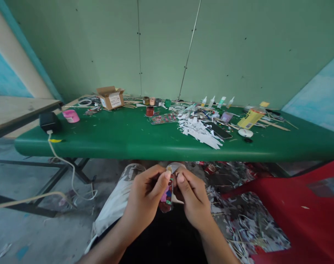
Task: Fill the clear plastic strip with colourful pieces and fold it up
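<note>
Both my hands are held low over my lap, below the front edge of the green table (134, 143). My left hand (145, 196) and my right hand (191, 196) pinch the same small object between thumbs and fingers: a narrow colourful patterned strip (167, 193) in red, pink and blue with a pale paper tab at its top. Fingers of both hands are closed on it. The strip hangs upright between the two hands. What lies behind it in my right palm is hidden.
On the table lie a heap of white paper cuttings (198, 129), a black phone (218, 130), a yellow glue bottle (250, 118), small paint pots, a cardboard box (111, 97), a pink tub (71, 116) and a black charger (49, 121). A red chair (299, 209) stands at right; scraps cover the floor.
</note>
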Tool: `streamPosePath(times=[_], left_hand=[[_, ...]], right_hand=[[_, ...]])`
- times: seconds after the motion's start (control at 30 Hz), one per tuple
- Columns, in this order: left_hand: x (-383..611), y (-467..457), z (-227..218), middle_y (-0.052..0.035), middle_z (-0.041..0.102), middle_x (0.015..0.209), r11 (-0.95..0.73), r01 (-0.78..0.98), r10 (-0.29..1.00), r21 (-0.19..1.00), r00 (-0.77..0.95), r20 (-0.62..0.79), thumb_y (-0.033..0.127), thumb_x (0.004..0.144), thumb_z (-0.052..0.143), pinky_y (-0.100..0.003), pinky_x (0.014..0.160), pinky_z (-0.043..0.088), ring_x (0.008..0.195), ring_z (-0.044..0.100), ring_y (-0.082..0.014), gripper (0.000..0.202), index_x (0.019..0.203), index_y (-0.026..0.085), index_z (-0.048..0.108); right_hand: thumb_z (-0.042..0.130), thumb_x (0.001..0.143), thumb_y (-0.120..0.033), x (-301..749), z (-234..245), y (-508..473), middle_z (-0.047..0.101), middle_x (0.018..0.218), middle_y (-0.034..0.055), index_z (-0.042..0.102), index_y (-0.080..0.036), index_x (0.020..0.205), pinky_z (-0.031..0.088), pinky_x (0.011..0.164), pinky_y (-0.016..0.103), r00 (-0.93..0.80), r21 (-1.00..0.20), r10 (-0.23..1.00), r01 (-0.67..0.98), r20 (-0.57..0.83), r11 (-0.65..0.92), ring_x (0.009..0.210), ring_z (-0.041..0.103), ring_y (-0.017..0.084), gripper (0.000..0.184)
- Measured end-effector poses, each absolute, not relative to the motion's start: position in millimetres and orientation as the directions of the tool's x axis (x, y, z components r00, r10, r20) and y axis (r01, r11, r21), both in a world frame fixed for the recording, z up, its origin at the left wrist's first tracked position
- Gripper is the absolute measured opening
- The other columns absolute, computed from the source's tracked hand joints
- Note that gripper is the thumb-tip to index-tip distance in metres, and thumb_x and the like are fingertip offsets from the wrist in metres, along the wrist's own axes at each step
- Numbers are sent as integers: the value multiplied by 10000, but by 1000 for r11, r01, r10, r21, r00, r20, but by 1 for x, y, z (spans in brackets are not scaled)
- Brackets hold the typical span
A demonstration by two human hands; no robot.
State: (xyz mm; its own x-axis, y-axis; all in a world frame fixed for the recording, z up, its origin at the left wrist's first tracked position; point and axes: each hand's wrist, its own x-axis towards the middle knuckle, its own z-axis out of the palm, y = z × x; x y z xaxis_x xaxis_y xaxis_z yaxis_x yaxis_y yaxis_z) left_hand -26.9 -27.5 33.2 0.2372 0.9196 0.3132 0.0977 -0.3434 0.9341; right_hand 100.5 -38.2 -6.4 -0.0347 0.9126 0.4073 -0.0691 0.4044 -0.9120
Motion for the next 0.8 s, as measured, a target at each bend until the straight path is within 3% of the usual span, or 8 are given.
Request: streamPosePath(times=[0.57, 0.8], left_hand=[[-27, -30, 34, 61, 346, 556, -330, 67, 918, 942, 256, 304, 281, 891, 466, -196, 461, 290, 516, 319, -75, 306, 603, 188, 422], [-27, -32, 33, 67, 366, 533, -289, 48, 932, 956, 241, 270, 295, 897, 463, -171, 399, 297, 458, 355, -62, 308, 609, 191, 433]], right_hand=[[378, 993, -394, 100, -4, -39, 343, 585, -57, 386, -213, 684, 268, 482, 236, -78, -896, 894, 24, 441, 444, 509, 324, 96, 358], [393, 993, -372, 103, -2, -42, 322, 580, -66, 400, -208, 691, 253, 473, 230, -163, -897, 883, -36, 440, 440, 502, 307, 87, 343]])
